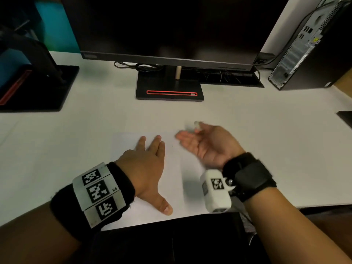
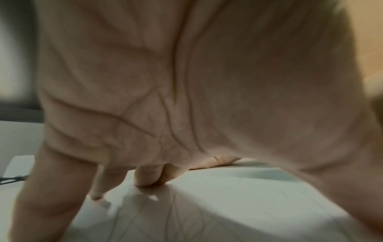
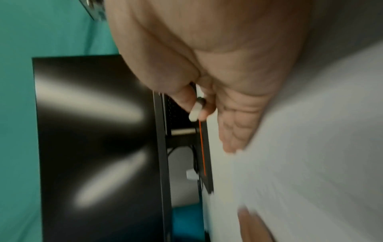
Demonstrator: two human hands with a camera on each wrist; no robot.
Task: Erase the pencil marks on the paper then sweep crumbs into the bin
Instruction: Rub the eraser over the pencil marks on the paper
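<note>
A white sheet of paper lies on the white desk in front of me. My left hand rests flat on it, fingers straight and thumb spread toward me. In the left wrist view faint pencil lines show on the paper under the palm. My right hand stands on its little-finger edge just right of the sheet, palm facing left. Its thumb and forefinger pinch a small white eraser, seen also in the right wrist view as the eraser. Crumbs are too small to make out.
A dark monitor on a black stand base fills the back of the desk. A second black stand sits at the left, a computer tower at the back right. A dark object pokes in at the right edge.
</note>
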